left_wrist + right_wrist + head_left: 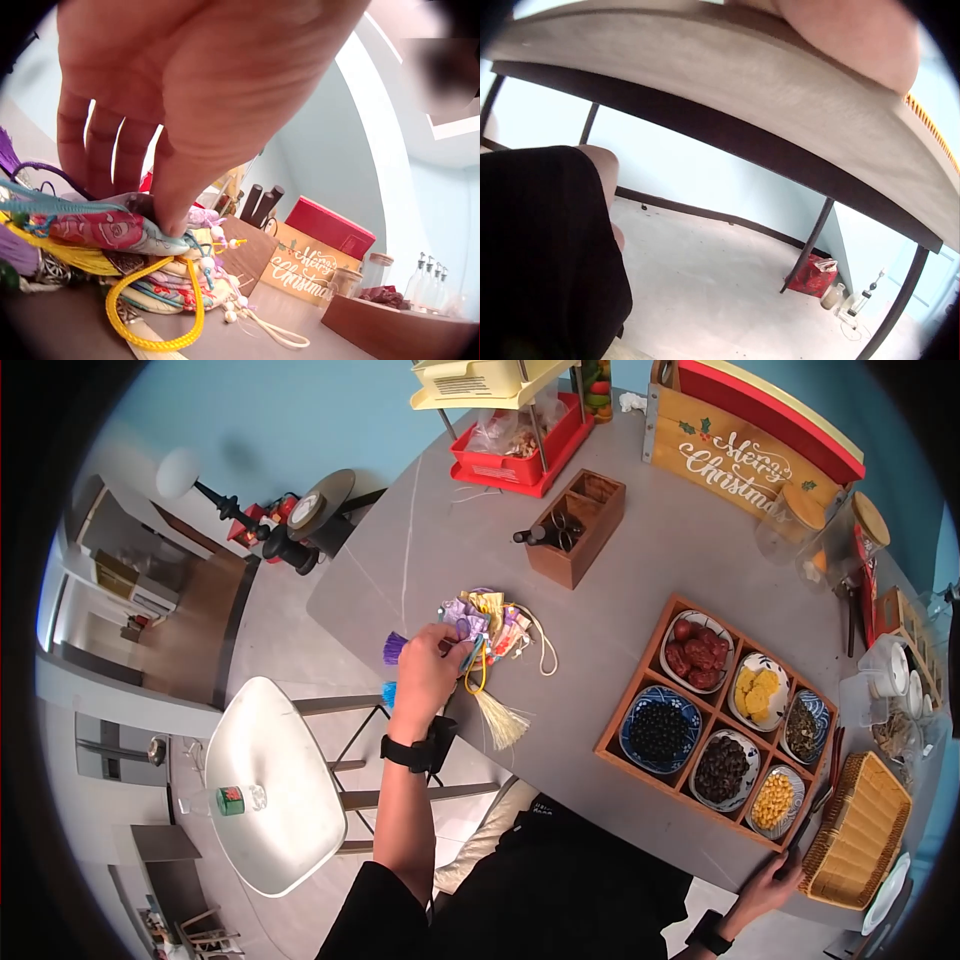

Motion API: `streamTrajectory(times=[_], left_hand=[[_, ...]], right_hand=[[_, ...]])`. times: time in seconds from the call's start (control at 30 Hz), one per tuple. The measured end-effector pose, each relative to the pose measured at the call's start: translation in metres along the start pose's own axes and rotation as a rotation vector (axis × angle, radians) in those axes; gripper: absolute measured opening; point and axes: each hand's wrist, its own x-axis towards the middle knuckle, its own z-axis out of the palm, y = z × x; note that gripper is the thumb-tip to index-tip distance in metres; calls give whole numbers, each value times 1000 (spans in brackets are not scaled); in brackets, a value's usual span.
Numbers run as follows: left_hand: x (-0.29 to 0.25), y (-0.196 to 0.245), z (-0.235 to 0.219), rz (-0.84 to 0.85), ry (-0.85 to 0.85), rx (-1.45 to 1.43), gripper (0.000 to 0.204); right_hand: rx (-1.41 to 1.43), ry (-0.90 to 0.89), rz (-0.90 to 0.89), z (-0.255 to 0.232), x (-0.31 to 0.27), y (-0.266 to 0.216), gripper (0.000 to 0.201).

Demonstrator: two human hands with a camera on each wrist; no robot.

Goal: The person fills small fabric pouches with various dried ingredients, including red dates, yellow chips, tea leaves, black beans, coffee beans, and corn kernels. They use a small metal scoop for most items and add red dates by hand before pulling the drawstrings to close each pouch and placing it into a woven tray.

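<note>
My left hand (428, 672) pinches a small floral fabric sachet (94, 231) on top of a pile of similar sachets (510, 635). The left wrist view shows the thumb on its near side and the fingers behind it. Purple tassels (393, 648), a cream tassel (502, 722) and a yellow cord loop (111, 319) hang out from the pile. My right hand (768, 888) rests at the table's front edge, beside the corner of a wooden compartment tray (612, 748). Its fingertips are partly hidden.
Small bowls of dates, beans and other dry foods fill the tray. A wicker basket (860, 830) lies right of it. Behind stand a wooden box (560, 565) with dark-handled tools, a red-and-cream rack (500, 470) and a Christmas crate (740, 460). A white chair (290, 760) stands left.
</note>
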Motion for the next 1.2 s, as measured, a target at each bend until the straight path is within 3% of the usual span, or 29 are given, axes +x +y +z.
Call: streamTrajectory(times=[0.03, 0.17, 0.27, 0.33, 0.37, 0.47, 0.5, 0.57, 0.63, 0.7, 0.77, 0.83, 0.97, 1.03, 1.1, 1.2], left_hand=[[1, -1, -3, -70, -6, -69, 19], [1, -3, -12, -67, -38, -108, 20], [-4, -3, -20, 72, 106, -37, 17], [-16, 12, -38, 215, 332, 18, 14], [-23, 20, -45, 214, 336, 20, 14], [-53, 39, -65, 349, 324, -22, 14], [-63, 44, -67, 352, 317, -19, 14], [-82, 59, -66, 392, 29, -253, 15], [-97, 79, -58, 382, -196, -350, 15], [-105, 89, -42, 488, -439, -392, 14], [-112, 102, -21, 579, -562, -406, 13], [-121, 110, -3, 595, -602, -436, 13], [-140, 116, 27, 567, -631, -502, 15], [-144, 118, 35, 599, -655, -492, 17], [-150, 125, 35, 432, -780, -442, 24], [-151, 142, 30, 318, -863, -503, 37]], right_hand=[[1, -2, -26, 0, 0, 2, 26], [30, -48, 32, -3, 0, 1, 27], [7, -90, 65, -10, 1, -7, 29], [10, -43, 29, -15, -1, -2, 31], [86, -19, 124, -20, -3, -1, 33], [48, 68, 41, -43, 3, 5, 34], [209, 77, 105, -52, 3, -34, 34], [426, -141, 92, -73, 6, -74, 32], [650, -415, -202, -90, 4, -131, 28], [713, -549, -652, -88, 7, -179, 37], [852, -793, -760, -82, 9, -210, 38], [886, -897, -779, -69, 4, -221, 28], [815, -912, -721, -59, 8, -201, 26], [769, -921, -786, -58, 12, -187, 26], [737, -887, -818, -60, 15, -179, 25], [648, -849, -871, -70, 17, -170, 24]])
